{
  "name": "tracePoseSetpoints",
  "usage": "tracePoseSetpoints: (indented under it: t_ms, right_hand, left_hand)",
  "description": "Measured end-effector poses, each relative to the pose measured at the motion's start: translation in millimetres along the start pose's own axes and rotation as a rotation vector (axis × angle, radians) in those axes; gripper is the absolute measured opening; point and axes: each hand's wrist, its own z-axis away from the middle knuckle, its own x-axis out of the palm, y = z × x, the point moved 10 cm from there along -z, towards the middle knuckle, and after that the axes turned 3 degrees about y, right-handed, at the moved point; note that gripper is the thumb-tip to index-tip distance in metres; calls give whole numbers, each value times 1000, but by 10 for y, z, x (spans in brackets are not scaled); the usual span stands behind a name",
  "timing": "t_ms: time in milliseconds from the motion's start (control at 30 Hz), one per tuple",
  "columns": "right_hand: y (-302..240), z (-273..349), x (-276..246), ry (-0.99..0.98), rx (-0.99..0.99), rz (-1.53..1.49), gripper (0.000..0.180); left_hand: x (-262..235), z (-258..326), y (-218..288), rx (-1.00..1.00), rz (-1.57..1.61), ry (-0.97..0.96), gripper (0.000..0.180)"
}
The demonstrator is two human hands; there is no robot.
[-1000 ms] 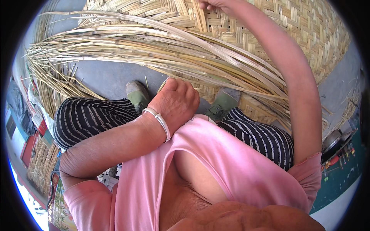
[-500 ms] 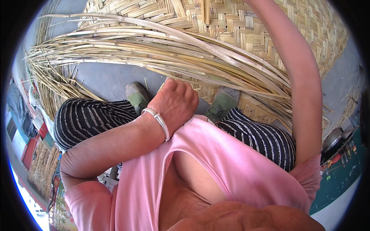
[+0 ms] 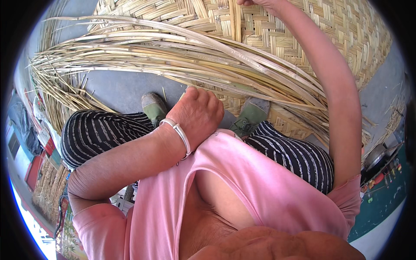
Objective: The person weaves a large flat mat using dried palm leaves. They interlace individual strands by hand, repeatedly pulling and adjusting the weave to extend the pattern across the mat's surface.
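My left hand [image 3: 197, 113], with a white bracelet [image 3: 177, 132] at its wrist, is closed in a fist above the gap between my shoes. A sliver of something pale shows by the thumb, too small to name. At the top edge my right hand [image 3: 256, 2] is partly cut off. Its visible fingers are curled, right beside a pair of upright flat split-cane strips [image 3: 235, 21]; what they hold is hidden. The strips lie across a large woven mat [image 3: 277, 37] with a herringbone weave. Between me and the mat stretches a bundle of long split canes [image 3: 195, 54].
My green shoes [image 3: 250, 117] stand on the grey floor [image 3: 121, 86], one by the mat's near part. More cane ends [image 3: 56, 93] fan out at left. A dark pan [image 3: 376, 156] sits at far right, near a green surface [image 3: 381, 203] with small items.
My right hand has moved left, so its fingers show at the top edge. The upright strips now reach farther down toward the cane bundle. My left hand stays nearly still.
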Motion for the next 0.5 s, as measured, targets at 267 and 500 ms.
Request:
tracePoseSetpoints:
  t_ms: [267,500]
  right_hand:
    - [-65,300,82,1,77,-52,14]
    - [411,393,262,-45,243,-238,14]
  left_hand:
    - [-81,-129,-323,-24,60,174,35]
    - [-105,-302,-747,-146,-1,325,30]
